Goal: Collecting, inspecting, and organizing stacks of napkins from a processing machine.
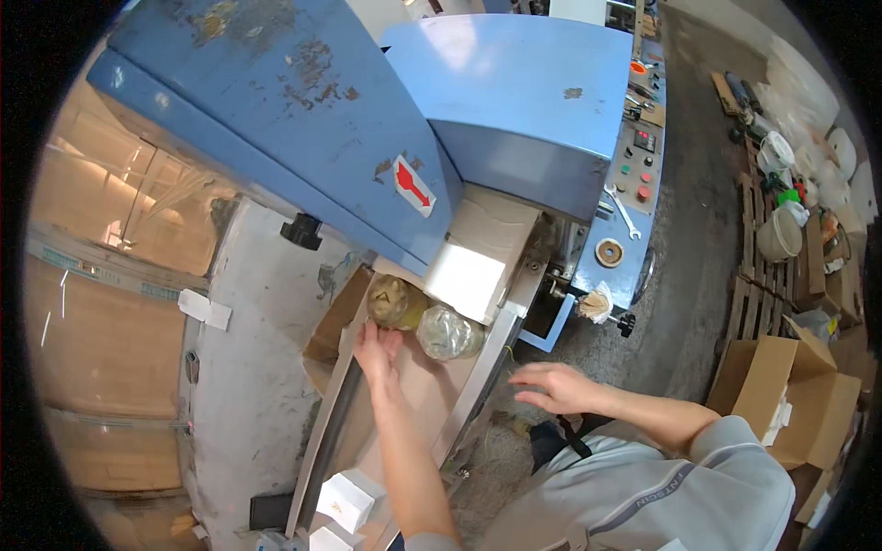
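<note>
On the brown bed of a metal-railed chute (418, 404) lie two rounded bundles that look wrapped in clear plastic. The left bundle (390, 301) is yellowish; the right one (446, 332) is clear and silvery. My left hand (375, 352) is open at the near side of the yellowish bundle, fingers pointing up at it; whether they touch it I cannot tell. Right of the chute's rail, my right hand (559, 387) hangs in the air with thumb and fingers apart, holding nothing. White boxes (345, 501) sit lower down the chute, beside my left forearm.
A blue machine housing (303, 119) rises over the chute's far end, with a cardboard sheet (478, 248) below it. At right is a control panel (638, 170) with a wrench (625, 216) and tape roll (609, 253). An open carton (781, 395) stands behind my right arm.
</note>
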Tool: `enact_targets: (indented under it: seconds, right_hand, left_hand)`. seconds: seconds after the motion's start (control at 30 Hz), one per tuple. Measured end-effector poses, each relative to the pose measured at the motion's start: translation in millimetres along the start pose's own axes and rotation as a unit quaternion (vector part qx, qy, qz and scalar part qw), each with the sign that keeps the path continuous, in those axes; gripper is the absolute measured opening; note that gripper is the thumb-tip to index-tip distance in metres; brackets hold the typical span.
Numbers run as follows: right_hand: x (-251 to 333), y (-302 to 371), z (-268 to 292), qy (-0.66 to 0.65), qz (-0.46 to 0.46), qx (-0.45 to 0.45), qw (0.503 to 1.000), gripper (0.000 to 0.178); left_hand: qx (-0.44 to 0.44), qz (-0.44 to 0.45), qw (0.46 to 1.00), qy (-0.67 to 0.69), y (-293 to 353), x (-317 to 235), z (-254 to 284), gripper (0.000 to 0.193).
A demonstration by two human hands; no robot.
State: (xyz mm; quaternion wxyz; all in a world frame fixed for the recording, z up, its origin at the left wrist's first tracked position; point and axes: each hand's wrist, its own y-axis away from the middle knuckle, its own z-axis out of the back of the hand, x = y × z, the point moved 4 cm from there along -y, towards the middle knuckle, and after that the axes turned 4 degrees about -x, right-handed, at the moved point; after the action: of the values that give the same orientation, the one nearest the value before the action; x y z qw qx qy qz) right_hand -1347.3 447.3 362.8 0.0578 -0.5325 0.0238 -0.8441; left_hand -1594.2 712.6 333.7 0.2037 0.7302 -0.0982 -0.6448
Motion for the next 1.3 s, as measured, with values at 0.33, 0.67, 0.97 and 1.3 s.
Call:
enact_targets:
  seconds: [0.33, 0.67, 0.97, 1.3]
  right_hand:
    - [38.9, -148.0, -15.5, 0.287, 0.182, 0.019, 0.94, 0.081]
    - [49.1, -161.1, -25.1, 0.4, 0.212, 0.043, 0.891, 0.079]
    - [99.0, -64.8, 96.6, -0.084, 0.072, -0.021, 0.994, 0.088]
    - [-34.1, 44.8, 126.9, -0.436, -0.17, -0.078, 0.88, 0.079]
  left_hand:
    - [-0.02, -0.054, 0.998, 0.016, 73.9, 18.0, 23.5, 0.049]
    - [-0.042, -0.034, 0.996, 0.068, 108.7, 44.6, 75.2, 0.052]
    - [0.08, 0.004, 0.997, 0.004, 91.7, 64.7, -37.2, 0.048]
    - [0.068, -0.256, 0.894, -0.362, 105.2, 1.0, -187.3, 0.061]
